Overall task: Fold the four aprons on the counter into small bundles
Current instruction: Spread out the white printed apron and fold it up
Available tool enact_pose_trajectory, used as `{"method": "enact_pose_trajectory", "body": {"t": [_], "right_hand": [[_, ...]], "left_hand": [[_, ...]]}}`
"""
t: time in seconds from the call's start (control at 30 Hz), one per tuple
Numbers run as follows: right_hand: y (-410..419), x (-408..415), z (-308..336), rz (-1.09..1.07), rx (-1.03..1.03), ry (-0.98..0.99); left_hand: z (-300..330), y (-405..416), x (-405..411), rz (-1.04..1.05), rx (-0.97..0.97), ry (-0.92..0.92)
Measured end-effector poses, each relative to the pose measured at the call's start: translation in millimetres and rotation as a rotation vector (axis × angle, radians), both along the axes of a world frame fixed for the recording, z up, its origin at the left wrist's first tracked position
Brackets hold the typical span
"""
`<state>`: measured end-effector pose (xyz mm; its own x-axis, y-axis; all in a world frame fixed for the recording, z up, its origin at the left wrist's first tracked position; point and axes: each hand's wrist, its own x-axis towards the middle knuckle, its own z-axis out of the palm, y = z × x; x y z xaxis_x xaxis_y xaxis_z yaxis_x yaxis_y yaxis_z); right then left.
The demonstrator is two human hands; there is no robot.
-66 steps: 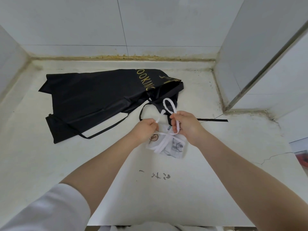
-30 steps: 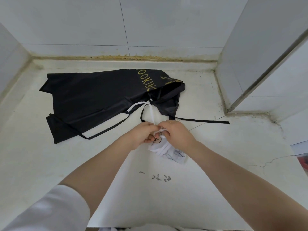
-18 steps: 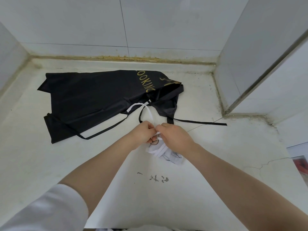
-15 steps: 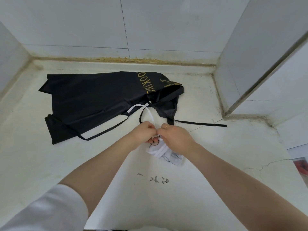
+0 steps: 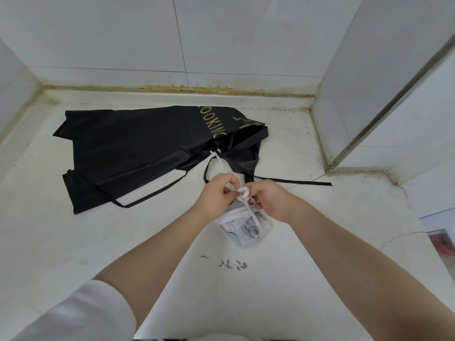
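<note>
Aprons on a pale counter [image 5: 73, 242]: a small white bundle [image 5: 245, 228] with dark printed drawings lies near the middle, where the left hand [image 5: 216, 195] and right hand [image 5: 269, 199] pinch its white strap [image 5: 243, 193] at a knot. Just behind, a black apron [image 5: 138, 148] with gold lettering lies spread out, its ties trailing.

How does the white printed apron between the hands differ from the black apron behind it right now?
The white printed apron is folded into a small bundle wrapped with its white strap; the black apron with gold lettering lies spread out, its straps trailing loose. The left hand and right hand work the white one's strap; the black one is untouched. Both rest on the pale counter.
</note>
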<state>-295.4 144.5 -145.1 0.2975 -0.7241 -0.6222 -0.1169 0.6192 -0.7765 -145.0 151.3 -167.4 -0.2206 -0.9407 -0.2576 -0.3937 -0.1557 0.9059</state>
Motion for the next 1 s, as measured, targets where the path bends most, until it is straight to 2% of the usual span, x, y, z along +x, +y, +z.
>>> {"method": "enact_pose_trajectory", "body": {"t": [0.13, 0.33, 0.4, 0.47, 0.5, 0.57, 0.73, 0.9, 1.0], "right_hand": [[-1.8, 2.1, -7.6, -0.085, -0.006, 0.030], [-6.6, 2.3, -16.5, -0.142, -0.001, 0.071], [-3.7, 3.6, -17.1, -0.037, -0.224, 0.287], [2.4, 1.9, -20.6, 0.127, -0.558, 0.540], [5.8, -0.1, -23.6, 0.209, -0.679, 0.591], [9.8, -3.8, -29.1, 0.312, -0.755, 0.579], [4.3, -24.1, -27.7, 0.214, -0.508, 0.396], [3.1, -38.8, -30.1, 0.231, -0.509, 0.542], [2.5, -33.7, -30.8, 0.250, -0.525, 0.618]], "left_hand": [[-0.7, 1.8, -0.4, -0.017, -0.169, -0.018], [-1.8, 6.1, 0.2, -0.176, -0.206, -0.118], [-2.0, 5.0, -0.4, -0.084, -0.135, -0.047], [-2.4, 4.9, 3.0, 0.019, -0.022, 0.096], [-2.8, 5.3, 5.2, 0.048, 0.014, 0.147], [-4.4, 5.2, 10.4, 0.055, 0.039, 0.165], [-7.0, 1.6, 30.7, -0.010, -0.009, -0.031], [-4.9, -5.2, 45.2, -0.107, -0.062, -0.241], [-4.4, -6.5, 43.1, -0.221, -0.194, -0.522]]}}
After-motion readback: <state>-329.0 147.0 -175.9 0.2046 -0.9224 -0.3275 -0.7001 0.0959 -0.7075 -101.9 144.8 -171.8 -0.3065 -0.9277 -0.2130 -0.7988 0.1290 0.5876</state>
